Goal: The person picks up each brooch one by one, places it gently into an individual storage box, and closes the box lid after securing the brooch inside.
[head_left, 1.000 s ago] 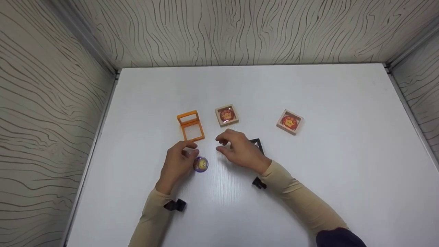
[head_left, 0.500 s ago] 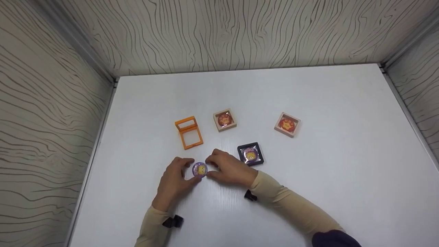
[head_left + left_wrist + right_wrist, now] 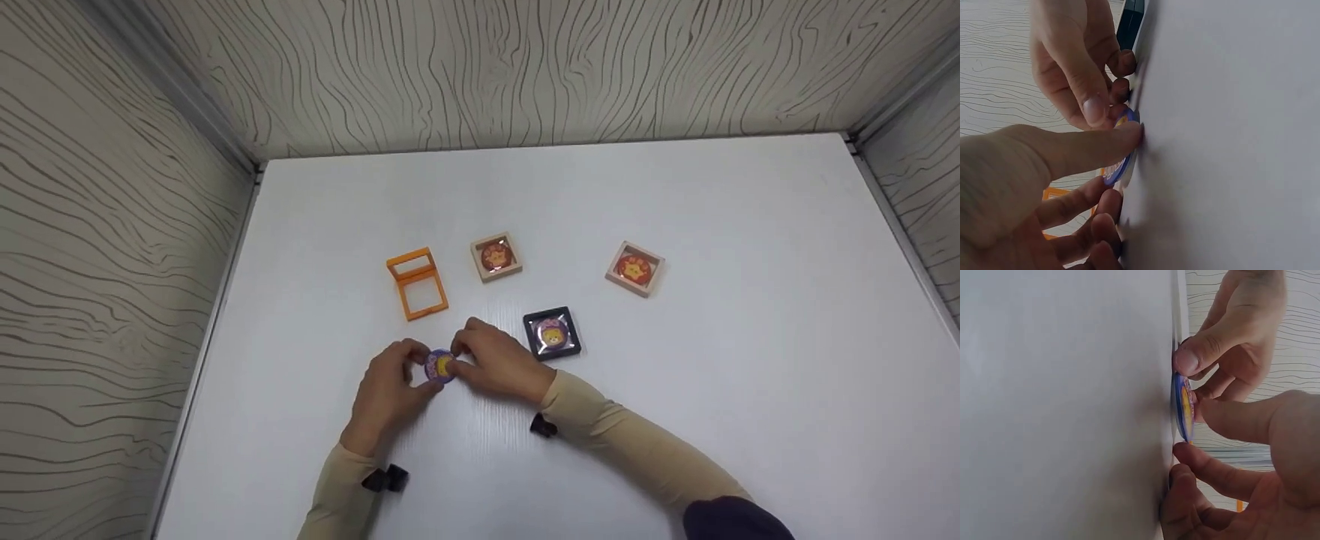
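A round purple badge [image 3: 438, 367] with a yellow bear face lies between both hands, on or just above the white tabletop. My left hand [image 3: 386, 394] pinches its edges between thumb and index finger; in the left wrist view the badge [image 3: 1120, 169] appears nearly edge-on, partly behind that thumb. From the right, my right hand [image 3: 501, 364] holds it with the thumb on its printed face and the index finger by its rim, as the right wrist view of the badge [image 3: 1185, 405] shows. The other right fingers curl near the table.
A black display frame [image 3: 559, 353] with a similar purple badge lies right of my right hand. Beyond the hands stands an orange frame [image 3: 414, 277], hinged open. Two pale wooden frames, the nearer-left one [image 3: 502, 274] and the right one [image 3: 624, 283], hold red badges.
My right hand has come left and down to the badge, uncovering the black frame. Its thumb has moved onto the badge's face. My left fingers have spread around the badge and grip it.
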{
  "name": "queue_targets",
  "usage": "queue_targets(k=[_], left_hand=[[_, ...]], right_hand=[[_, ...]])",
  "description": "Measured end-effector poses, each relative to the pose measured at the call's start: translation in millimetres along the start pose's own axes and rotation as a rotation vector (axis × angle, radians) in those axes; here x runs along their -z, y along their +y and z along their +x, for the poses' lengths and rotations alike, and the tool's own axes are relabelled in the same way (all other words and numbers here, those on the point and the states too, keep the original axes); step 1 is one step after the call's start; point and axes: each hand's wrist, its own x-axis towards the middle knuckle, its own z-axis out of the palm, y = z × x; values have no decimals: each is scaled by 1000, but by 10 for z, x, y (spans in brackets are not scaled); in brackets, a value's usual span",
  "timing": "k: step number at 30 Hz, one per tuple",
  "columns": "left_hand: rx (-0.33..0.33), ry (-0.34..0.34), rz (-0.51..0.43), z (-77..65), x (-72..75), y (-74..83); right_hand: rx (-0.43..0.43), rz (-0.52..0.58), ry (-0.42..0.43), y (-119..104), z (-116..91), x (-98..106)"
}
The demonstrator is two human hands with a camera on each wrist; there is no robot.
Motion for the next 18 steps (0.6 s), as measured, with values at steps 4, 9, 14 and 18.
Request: queue_targets(k=[4,9,14,18], left_hand=[[-2,-22,-31,26,-4,20],[-9,-60,-100,32,1,31],[-38,-65,-200,82,10,43],[-73,-44,-237,139,41,62]], right_hand=[[-6,24,6,24,17,3],[18,114,-19,67,44,27],[61,227,-17,124,93,78],[66,314,-11,162,128,120]])
